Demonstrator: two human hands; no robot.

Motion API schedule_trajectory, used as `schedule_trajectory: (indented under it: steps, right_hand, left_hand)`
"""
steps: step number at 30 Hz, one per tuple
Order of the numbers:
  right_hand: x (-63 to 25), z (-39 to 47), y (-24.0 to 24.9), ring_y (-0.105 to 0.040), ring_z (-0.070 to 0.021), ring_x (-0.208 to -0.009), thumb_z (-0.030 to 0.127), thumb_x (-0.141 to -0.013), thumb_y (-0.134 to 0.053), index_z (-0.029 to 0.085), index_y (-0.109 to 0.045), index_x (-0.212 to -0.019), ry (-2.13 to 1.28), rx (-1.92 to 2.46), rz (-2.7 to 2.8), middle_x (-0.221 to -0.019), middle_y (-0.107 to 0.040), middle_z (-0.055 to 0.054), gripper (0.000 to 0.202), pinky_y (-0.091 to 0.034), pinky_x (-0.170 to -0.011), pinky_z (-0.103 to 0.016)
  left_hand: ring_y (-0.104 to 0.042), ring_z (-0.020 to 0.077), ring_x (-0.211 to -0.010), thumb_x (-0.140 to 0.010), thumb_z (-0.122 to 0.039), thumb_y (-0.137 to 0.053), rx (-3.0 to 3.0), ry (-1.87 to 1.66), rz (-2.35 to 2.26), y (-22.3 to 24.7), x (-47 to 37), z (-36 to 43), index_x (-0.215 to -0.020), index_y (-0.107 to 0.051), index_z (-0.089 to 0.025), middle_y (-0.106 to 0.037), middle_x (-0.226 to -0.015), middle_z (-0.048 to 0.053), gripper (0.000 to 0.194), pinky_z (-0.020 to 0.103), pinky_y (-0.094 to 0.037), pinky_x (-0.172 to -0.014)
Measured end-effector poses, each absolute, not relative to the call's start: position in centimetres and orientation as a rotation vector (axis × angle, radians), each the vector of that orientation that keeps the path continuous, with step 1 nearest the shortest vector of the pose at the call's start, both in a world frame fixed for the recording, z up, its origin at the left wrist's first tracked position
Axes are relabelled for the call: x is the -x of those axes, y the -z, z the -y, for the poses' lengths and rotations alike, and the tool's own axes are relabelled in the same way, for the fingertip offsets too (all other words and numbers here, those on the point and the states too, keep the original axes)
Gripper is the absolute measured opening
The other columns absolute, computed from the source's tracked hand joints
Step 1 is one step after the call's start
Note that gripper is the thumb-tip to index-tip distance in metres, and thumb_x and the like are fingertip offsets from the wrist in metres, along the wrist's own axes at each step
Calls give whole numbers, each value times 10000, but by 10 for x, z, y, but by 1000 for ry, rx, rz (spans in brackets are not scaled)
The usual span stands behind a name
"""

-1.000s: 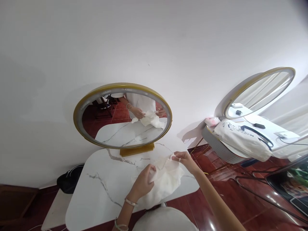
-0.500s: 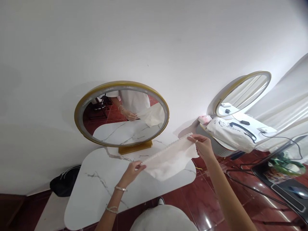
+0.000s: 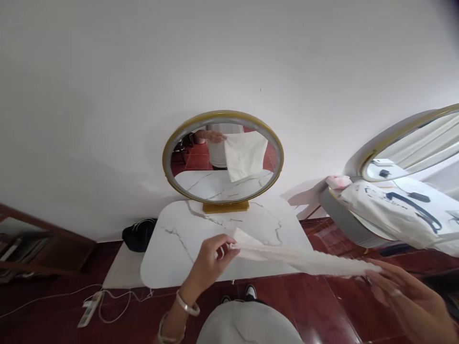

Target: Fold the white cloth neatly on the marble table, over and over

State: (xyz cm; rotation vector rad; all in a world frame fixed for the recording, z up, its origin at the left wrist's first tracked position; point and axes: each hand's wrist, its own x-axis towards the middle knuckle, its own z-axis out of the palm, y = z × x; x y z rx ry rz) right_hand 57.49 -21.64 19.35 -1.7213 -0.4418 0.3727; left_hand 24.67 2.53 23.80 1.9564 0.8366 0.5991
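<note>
Between my two hands a thin white cloth [image 3: 287, 257] is stretched out, its scalloped edge running from one hand to the other. At its left corner my left hand [image 3: 211, 260] pinches it between thumb and fingers, over the marble-patterned table [image 3: 172, 248]. My right hand [image 3: 409, 291] grips the other end, off the table's right side and above the red floor. A round gold-rimmed mirror [image 3: 223, 203] stands at the back of the table and reflects the cloth hanging open, with a hand at its upper corner.
A second gold-rimmed mirror [image 3: 375, 153] stands on a side table at the right, near a white tote bag [image 3: 383, 210] and a pink-and-white pack [image 3: 339, 181]. Left of the table are a black bag [image 3: 139, 235] and a power strip [image 3: 89, 309] with cables on the floor.
My right hand has moved right and lower, drawing the cloth wider and nearer to me. My left hand still pinches its corner. The view has swung left, showing a shelf and power strip.
</note>
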Motion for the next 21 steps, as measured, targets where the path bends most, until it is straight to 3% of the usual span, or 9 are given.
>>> schedule_trajectory:
  steps: [3, 6, 11, 13, 15, 18, 21]
  right_hand:
    - [-566, 225, -192, -515, -160, -506, 486, -531, -788, 355, -690, -805, -331, 1679, 405, -680, -581, -107, 319, -424, -454, -352]
    - [-572, 202, -191, -611, -193, -610, 455, -474, -825, 289, -691, -766, -395, 1663, 309, -795, -633, -119, 362, -513, -538, -354]
    - [-612, 109, -157, -650, -226, -665, 515, -423, -779, 164, -630, -723, -430, 1662, 446, -746, -637, -92, 486, -556, -691, -401]
    - [-622, 72, -135, -656, -245, -725, 565, -450, -731, 153, -606, -765, -394, 1694, 487, -773, -643, -97, 533, -550, -715, -420]
    - [-620, 46, -111, -653, -276, -858, 590, -518, -676, 141, -602, -919, -331, 1746, 539, -947, -649, -142, 606, -535, -762, -445]
    - [-596, 33, -67, -599, -321, -1037, 607, -630, -579, 129, -583, -1063, -258, 1837, 667, -1101, -616, -193, 645, -494, -851, -498]
    - [-561, 43, -19, -537, -308, -1145, 598, -704, -528, 157, -609, -1064, -233, 1905, 863, -1181, -598, -167, 575, -427, -972, -493]
  left_hand:
    - [-523, 83, -425, -855, -424, -524, -1742, -512, -827, -238, -238, -6, -886, -592, -211, -573, -591, -47, 226, 197, -413, -448]
    - [-533, 77, -375, -858, -433, -503, -1671, -518, -804, -222, -252, -12, -846, -533, -211, -540, -581, -67, 224, 178, -367, -396]
    - [-612, 99, -454, -871, -404, -433, -1776, -587, -1004, -164, -316, -60, -844, -479, -196, -606, -828, -1, 215, 210, -445, -433]
    - [-668, 130, -608, -891, -337, -375, -1830, -611, -1107, -140, -339, -76, -964, -480, -182, -616, -990, 65, 200, 263, -521, -571]
    - [-668, 188, -918, -887, -260, -356, -1883, -633, -1153, -118, -353, -83, -1120, -441, -162, -563, -1178, 140, 267, 345, -527, -806]
    - [-418, 246, -1303, -849, -185, -394, -1997, -603, -1147, -82, -358, -74, -1242, -404, -132, -428, -1373, 190, 397, 421, -360, -1065]
    - [-297, 264, -1379, -809, -171, -440, -2107, -503, -1088, -42, -354, -54, -1218, -476, -142, -380, -1441, 160, 412, 431, -292, -1117]
